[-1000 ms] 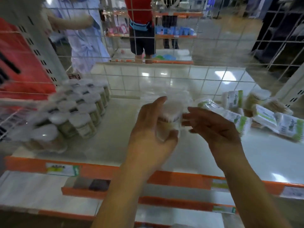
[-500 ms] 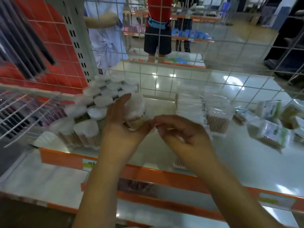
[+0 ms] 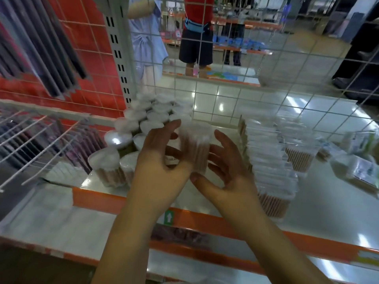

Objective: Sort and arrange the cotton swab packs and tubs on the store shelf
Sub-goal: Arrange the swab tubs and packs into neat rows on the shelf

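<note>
A clear round tub of cotton swabs (image 3: 195, 144) with a white lid sits upright between my two hands above the shelf (image 3: 320, 203). My left hand (image 3: 158, 167) grips its left side, fingers curled behind it and thumb in front. My right hand (image 3: 224, 175) lies against the tub's right side with spread fingers, thumb under its base. Just left of it stand several matching white-lidded tubs (image 3: 131, 138) in rows. A row of clear flat swab packs (image 3: 270, 152) stands to the right, and loose green-labelled packs (image 3: 361, 160) lie at the far right, blurred.
A white wire grid (image 3: 225, 95) closes the back of the shelf, and an orange strip (image 3: 213, 224) runs along its front edge. A wire rack with dark hanging goods (image 3: 41, 138) fills the left. A lower shelf (image 3: 61, 226) lies below. Two people (image 3: 194, 37) stand in the aisle behind.
My left hand has carried the tub leftward and down toward the rows of tubs. My right hand has closed in and now touches the tub's right side. My view swung left.
</note>
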The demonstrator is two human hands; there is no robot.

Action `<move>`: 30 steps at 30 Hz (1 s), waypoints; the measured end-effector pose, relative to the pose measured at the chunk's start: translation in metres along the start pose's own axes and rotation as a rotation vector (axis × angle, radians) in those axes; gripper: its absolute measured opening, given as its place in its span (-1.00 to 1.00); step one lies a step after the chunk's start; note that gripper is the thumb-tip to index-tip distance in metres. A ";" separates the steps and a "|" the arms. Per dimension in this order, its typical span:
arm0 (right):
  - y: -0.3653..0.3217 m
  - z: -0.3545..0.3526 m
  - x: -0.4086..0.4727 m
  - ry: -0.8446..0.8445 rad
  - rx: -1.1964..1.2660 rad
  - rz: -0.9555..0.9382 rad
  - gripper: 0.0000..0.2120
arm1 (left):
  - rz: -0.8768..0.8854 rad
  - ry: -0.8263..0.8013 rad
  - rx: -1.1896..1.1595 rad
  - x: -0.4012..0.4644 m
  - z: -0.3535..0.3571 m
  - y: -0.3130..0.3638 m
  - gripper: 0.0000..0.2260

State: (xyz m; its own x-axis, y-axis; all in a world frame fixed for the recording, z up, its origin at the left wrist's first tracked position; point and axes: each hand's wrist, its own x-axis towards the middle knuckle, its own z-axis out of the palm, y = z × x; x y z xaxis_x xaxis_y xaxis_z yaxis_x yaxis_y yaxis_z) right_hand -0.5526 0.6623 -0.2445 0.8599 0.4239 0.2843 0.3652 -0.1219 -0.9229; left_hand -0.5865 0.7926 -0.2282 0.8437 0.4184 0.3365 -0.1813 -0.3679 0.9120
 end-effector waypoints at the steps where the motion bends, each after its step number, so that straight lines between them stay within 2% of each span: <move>1: 0.001 0.002 0.000 0.020 -0.006 0.004 -0.27 | 0.016 -0.020 -0.013 -0.002 -0.001 0.002 -0.58; 5: 0.011 0.008 0.003 0.123 -0.058 0.027 -0.33 | 0.060 -0.049 -0.017 -0.010 -0.005 0.007 -0.58; 8: 0.021 0.013 0.005 0.171 -0.021 0.039 -0.46 | 0.060 -0.055 0.050 -0.010 -0.017 0.003 -0.69; 12: 0.032 0.024 0.007 0.189 -0.016 0.077 -0.58 | 0.083 -0.072 0.337 -0.007 -0.038 -0.009 -0.62; 16: 0.046 0.040 0.006 0.128 -0.007 0.127 -0.56 | 0.149 -0.008 0.644 -0.006 -0.056 -0.028 -0.64; 20: 0.056 0.056 0.000 0.024 -0.019 0.187 -0.61 | 0.121 0.035 0.660 -0.008 -0.060 -0.043 -0.65; 23: 0.057 0.061 0.001 0.000 -0.075 0.201 -0.61 | 0.101 0.010 0.651 -0.012 -0.061 -0.050 -0.63; 30: 0.054 0.069 0.008 -0.034 -0.107 0.274 -0.59 | 0.150 -0.011 0.699 -0.016 -0.063 -0.053 -0.73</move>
State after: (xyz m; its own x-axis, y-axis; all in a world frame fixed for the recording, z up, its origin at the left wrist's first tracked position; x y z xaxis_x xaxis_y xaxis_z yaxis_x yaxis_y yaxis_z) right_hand -0.5504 0.7213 -0.3102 0.9199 0.3919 0.0173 0.1578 -0.3293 -0.9310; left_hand -0.6226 0.8578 -0.2668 0.8408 0.3144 0.4407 0.0675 -0.8686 0.4909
